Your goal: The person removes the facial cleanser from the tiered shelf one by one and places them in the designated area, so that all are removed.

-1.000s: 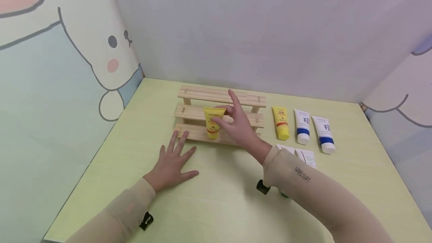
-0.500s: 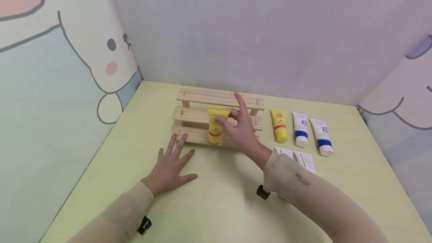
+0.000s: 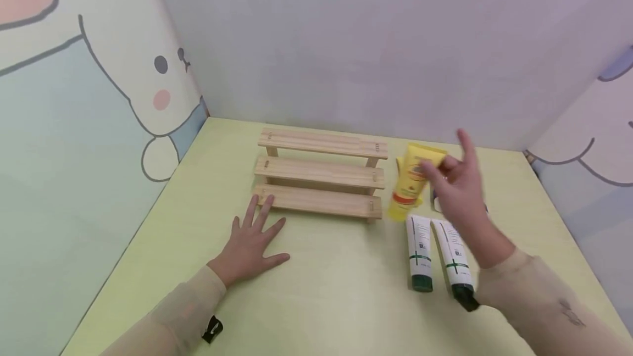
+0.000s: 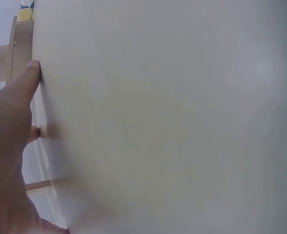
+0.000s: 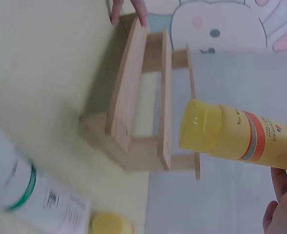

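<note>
My right hand (image 3: 460, 196) pinches a yellow squeeze tube (image 3: 414, 180) between thumb and fingers near its flat end, the cap pointing down and left. It hangs in the air to the right of a three-tier wooden rack (image 3: 318, 201). In the right wrist view the held tube's yellow cap (image 5: 199, 127) shows large. My left hand (image 3: 249, 251) lies spread on the table, with fingertips at the left end of the rack's lowest tier. A second yellow tube (image 3: 399, 162) is mostly hidden behind the held one.
Two white tubes with green caps (image 3: 420, 251) lie on the table beneath my right forearm. White-and-blue tubes (image 3: 436, 202) behind my right hand are mostly covered. A plain wall (image 3: 346, 59) rises behind the table, and cartoon-printed walls (image 3: 89, 180) stand at the sides.
My right hand has carried the yellow tube from in front of the rack's lowest tier to the right, tilting it. The green-capped tubes have come into view. My left hand has stayed in place.
</note>
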{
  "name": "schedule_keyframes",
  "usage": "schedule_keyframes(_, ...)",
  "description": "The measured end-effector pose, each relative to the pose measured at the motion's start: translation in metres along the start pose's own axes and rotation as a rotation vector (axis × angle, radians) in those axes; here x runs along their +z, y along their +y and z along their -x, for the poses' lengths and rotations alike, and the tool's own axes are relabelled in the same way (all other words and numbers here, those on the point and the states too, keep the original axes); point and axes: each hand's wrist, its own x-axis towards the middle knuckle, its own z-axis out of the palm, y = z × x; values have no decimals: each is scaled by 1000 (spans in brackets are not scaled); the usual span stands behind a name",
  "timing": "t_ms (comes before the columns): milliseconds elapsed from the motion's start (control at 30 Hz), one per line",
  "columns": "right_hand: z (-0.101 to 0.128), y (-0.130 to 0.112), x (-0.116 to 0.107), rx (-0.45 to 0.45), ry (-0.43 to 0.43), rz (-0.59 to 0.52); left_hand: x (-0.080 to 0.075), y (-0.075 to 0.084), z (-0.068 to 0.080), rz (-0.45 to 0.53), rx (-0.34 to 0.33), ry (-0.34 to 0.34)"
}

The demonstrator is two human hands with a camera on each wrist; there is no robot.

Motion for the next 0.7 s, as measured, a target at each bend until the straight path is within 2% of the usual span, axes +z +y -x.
schedule_keyframes(167,15,8,-83,145,90,49,-2,0,0,-11,2,-2)
schedule_keyframes(233,21,14,-110,197,109,128,-3,-1,1,-13,-3,-3)
schedule_keyframes(300,26,22,-129,256,124,266,-5,-1,1,-13,-7,-1)
schedule_keyframes(400,32,36,-149,355,123,482,-6,-1,1,-13,-7,3)
schedule_keyframes(467,36,45,-157,420,96,587,-6,-1,1,-11,-6,1)
schedule_keyframes(600,43,64,-169,479,-16,675,-6,1,0,-9,-3,-9)
schedule_keyframes(700,46,79,-173,529,-99,693,-5,2,-1,-7,0,-12)
